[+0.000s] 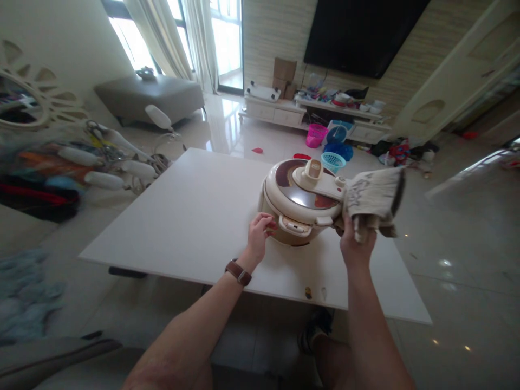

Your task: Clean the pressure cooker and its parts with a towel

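A cream pressure cooker [280, 201] with a shiny brown-and-silver lid stands upright on the white table [195, 216]. My left hand [260, 234] is at its near left side, by the front panel; its fingers are loosely curled and apart, holding nothing. Whether the fingertips touch the cooker, I cannot tell. My right hand [358, 241] grips a beige cloth [371, 197] with dark markings, raised at the cooker's right side. The cloth is slightly blurred and covers part of that side and some of my fingers.
Two small items lie near the table's front edge, one a dark and yellow piece [308, 293]. A white lamp fixture [122, 143] stands close to the left edge. Beyond are a pink basket [316, 135], a light blue basket [333, 161] and a TV cabinet [272, 114].
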{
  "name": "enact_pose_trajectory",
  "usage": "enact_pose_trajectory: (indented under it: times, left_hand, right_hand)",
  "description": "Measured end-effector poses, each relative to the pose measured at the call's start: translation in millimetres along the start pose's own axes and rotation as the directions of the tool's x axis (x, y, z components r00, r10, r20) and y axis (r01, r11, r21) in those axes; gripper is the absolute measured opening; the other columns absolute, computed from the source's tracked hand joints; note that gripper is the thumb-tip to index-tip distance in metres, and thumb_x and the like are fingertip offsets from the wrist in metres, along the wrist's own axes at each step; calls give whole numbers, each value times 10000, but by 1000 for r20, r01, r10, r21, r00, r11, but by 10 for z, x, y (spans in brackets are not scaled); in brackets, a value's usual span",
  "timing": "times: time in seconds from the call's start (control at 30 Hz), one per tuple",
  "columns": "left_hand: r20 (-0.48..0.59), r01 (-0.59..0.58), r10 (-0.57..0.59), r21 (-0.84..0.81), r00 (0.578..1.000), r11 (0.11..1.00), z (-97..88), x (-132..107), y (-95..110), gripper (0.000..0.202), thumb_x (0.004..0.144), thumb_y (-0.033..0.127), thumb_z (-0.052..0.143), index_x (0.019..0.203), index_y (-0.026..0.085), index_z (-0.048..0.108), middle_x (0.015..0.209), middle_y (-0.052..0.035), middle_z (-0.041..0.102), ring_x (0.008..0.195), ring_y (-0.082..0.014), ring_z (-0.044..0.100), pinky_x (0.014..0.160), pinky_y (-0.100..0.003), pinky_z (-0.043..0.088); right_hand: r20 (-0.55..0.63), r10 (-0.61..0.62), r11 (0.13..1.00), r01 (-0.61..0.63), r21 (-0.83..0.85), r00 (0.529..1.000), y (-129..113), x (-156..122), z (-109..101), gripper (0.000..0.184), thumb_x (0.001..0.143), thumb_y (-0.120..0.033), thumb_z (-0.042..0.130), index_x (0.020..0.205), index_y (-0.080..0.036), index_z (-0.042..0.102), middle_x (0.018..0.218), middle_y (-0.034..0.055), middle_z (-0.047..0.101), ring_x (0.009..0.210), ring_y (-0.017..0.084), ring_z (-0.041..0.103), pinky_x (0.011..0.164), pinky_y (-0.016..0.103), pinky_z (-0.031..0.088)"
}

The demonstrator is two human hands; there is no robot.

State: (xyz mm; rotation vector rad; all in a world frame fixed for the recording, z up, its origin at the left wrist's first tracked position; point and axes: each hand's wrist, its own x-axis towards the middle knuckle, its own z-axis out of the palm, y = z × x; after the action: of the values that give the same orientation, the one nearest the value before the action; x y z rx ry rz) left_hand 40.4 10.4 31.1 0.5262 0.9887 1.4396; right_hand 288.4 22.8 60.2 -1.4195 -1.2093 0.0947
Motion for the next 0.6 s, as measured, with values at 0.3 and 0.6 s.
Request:
enact_pose_trajectory:
  times: [0.3, 0.6]
  left_hand:
    - [-41, 0, 0, 2, 999, 1000, -58, 61, -27, 197, 692, 355, 682, 807, 201, 640, 753, -11, 656, 656, -147, 627, 593, -256, 445]
    - [-186, 125, -141, -95, 972, 988, -110, 123, 47, 187, 644, 311, 659, 784, 194, 620, 730, 4, 628, 627, -123, 608, 618, -253, 449]
  right_hand:
    - [290, -250, 932, 311, -185, 924, -402, -287, 235, 318, 796, -315, 647, 1082, -258, 775, 1203, 120, 785, 1304, 367, 634, 1253, 583, 369]
    - [282, -252, 962, 270, -26, 926, -376, -126, 135, 371, 844, -321, 660, 1203, -287, 746, 1381, 90, 719, 1470, 347, 528, 1258, 586, 349]
